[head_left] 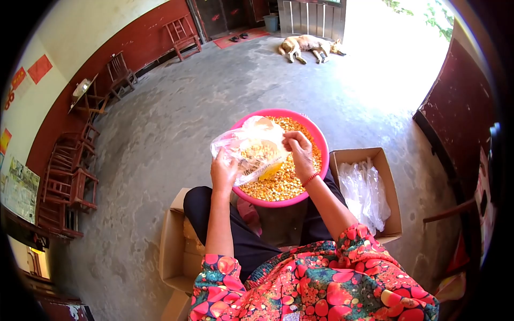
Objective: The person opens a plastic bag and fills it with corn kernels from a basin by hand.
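A clear plastic bag (247,140) with dark printing is held above a pink basin (276,204) full of yellow corn kernels (286,179). My left hand (223,170) grips the bag's left side, fingers closed on the film. On the other side, my right hand (300,153) pinches the bag's right edge, and a red bracelet circles that wrist. Kernels show through the thin plastic; whether they lie inside or behind it I cannot tell. Something yellow (270,171) shows at the bag's lower edge, over the corn.
At my right stands a cardboard box (393,187) with clear plastic bags (364,192) in it. Another open cardboard box (172,249) is at my left. A dog (308,47) lies near the doorway. Wooden chairs (72,184) line the left wall.
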Action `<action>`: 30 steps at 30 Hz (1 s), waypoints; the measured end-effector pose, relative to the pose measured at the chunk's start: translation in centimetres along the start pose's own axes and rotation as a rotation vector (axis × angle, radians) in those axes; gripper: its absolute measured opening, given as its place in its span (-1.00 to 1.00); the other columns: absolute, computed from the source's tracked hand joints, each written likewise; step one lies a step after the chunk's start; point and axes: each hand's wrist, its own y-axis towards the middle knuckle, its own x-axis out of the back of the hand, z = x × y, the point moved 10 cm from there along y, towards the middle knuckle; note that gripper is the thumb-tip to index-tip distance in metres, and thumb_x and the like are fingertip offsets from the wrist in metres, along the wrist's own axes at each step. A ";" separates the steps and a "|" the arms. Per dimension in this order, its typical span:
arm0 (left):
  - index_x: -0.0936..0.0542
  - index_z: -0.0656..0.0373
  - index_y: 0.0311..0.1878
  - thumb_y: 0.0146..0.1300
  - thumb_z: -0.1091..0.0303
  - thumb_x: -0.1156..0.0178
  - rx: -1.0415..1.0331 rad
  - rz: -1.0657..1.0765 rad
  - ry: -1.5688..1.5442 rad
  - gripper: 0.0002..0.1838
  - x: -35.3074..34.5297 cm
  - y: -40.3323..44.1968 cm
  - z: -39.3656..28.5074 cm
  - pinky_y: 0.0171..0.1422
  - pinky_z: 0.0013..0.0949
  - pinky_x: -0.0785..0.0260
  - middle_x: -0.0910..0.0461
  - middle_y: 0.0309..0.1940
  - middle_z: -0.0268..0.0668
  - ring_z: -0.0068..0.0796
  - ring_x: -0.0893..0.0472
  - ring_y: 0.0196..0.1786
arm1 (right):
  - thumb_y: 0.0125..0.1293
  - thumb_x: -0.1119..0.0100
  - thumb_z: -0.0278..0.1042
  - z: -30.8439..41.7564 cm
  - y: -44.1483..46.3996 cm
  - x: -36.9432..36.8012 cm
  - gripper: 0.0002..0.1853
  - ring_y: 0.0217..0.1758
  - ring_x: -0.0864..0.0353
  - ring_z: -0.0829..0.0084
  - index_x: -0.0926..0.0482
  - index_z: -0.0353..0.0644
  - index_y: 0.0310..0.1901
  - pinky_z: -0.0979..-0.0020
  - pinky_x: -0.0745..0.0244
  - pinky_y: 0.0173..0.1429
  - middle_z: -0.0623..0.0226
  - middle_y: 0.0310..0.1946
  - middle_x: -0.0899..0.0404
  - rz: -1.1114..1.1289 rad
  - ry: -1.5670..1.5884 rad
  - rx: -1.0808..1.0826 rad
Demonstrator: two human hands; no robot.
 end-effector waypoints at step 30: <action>-0.28 0.48 0.21 0.05 0.43 -0.29 0.044 0.210 -0.207 -0.34 -1.9 -0.5 -1.8 0.09 -0.38 -0.39 -0.53 -0.01 -0.03 -0.38 -0.54 0.01 | 0.26 0.07 -0.26 -5.1 -1.9 -0.2 -0.80 -0.29 -0.56 0.03 -0.46 -0.20 -0.33 0.08 -0.44 -0.19 0.03 -0.40 -0.53 0.323 -1.333 0.261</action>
